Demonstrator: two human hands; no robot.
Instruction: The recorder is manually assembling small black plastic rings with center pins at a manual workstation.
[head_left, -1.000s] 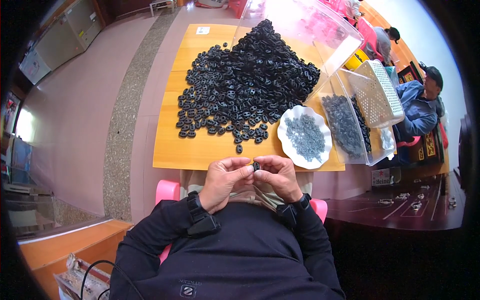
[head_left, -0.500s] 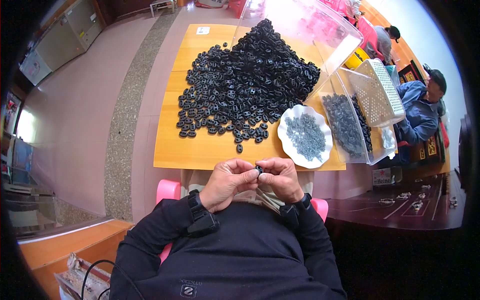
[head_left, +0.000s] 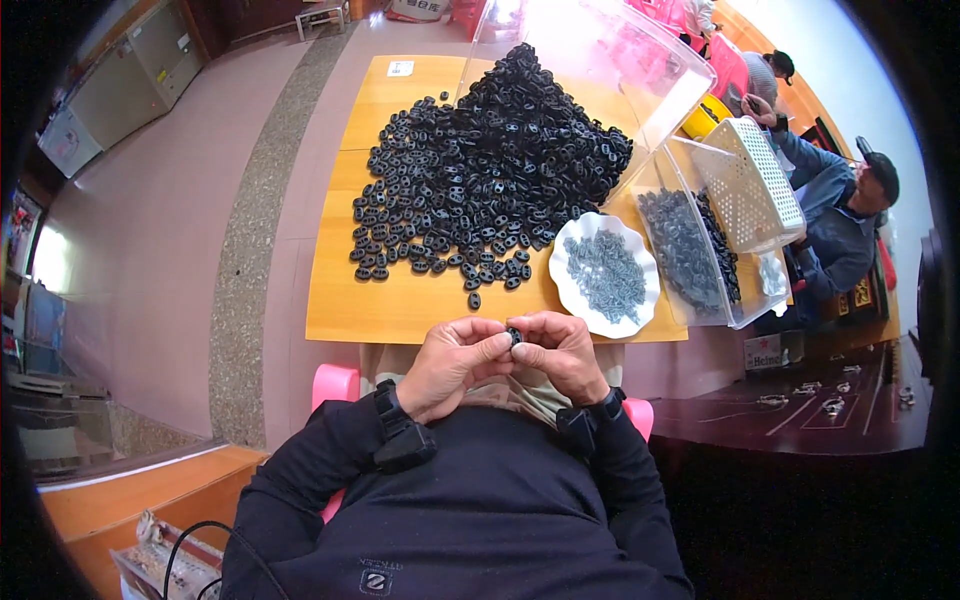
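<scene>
My left hand [head_left: 450, 368] and my right hand [head_left: 562, 362] meet just off the table's near edge. Thumbs and fingertips of both are closed on one small black two-holed plastic piece [head_left: 514, 337], mostly covered by the fingers. Beyond them, a big heap of the same black oval pieces [head_left: 510, 150] covers much of the table, with looser ones spread at its left and near side. To the right of the heap, a white scalloped dish [head_left: 562, 285] holds many tiny grey parts [head_left: 607, 272], too small to make out singly.
A clear divided bin [head_left: 690, 255] of grey and black pieces stands at the right of the wooden table [head_left: 335, 300], with a white perforated basket [head_left: 755, 185] over it. A large clear tub [head_left: 665, 95] lies behind. At right sits a co-worker [head_left: 835, 220] in a cap.
The co-worker at right has raised a hand and leaned. My view has shifted slightly. Both my hands stay on the black piece, which has turned a little.
</scene>
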